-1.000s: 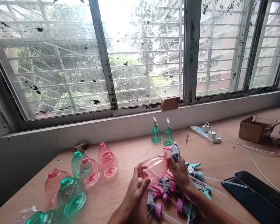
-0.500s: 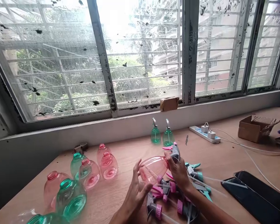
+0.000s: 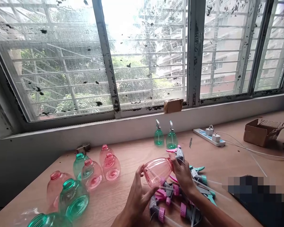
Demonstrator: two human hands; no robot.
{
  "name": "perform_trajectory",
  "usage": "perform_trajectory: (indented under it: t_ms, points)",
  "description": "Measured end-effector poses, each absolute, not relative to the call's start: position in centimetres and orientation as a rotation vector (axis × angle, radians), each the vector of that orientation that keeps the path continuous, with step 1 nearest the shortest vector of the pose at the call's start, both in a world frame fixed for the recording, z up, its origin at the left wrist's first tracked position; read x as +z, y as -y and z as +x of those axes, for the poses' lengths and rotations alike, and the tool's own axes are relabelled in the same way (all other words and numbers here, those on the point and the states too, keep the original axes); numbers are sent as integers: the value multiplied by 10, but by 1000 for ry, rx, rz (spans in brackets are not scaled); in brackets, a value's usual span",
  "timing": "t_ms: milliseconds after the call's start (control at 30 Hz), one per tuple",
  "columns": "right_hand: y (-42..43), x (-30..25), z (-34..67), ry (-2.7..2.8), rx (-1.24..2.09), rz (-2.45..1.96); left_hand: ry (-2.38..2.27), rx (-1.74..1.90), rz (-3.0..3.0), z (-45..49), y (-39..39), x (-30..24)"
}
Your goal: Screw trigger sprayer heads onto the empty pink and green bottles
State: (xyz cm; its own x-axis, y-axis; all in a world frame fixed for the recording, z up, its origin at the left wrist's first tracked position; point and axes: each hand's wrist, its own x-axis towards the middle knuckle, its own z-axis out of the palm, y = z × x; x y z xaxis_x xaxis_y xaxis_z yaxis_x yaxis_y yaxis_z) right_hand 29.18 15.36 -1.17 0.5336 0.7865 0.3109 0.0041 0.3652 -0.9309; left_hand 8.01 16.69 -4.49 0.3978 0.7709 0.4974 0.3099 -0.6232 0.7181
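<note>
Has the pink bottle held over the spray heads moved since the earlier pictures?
No, not noticeably. Judged against the power strip, the pink bottle keeps about the same place; the whole view shifted slightly.

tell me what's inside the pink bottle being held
A faint slanting line, probably a dip tube, shows inside the pink bottle; its neck is mostly hidden by the right hand.

Table [image 3: 130, 154]: pale wood top. Low wall [image 3: 137, 128], shadowed toward left, runs along far edge. Above it, sliding windows [image 3: 146, 60]; frame [image 3: 108, 63] paint flaking. Bars [image 3: 213, 63], trees [image 3: 130, 71], building [image 3: 227, 77] beyond. Daylight strongest through middle pane [image 3: 127, 28].
</note>
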Motion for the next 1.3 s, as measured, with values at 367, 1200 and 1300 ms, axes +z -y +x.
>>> perform_trajectory:
  t_ms: [367,1200,1300]
  points:
    - [-157,-19,292,878,657,-1075,-889,1242,2113,81,-169,-41]
    - [-158,-20,289,823,778,-1010,-878,1123,1846,80,-175,-48]
    - [-162,-23,293,817,754,-1029,-949,1155,2164,80,-171,-47]
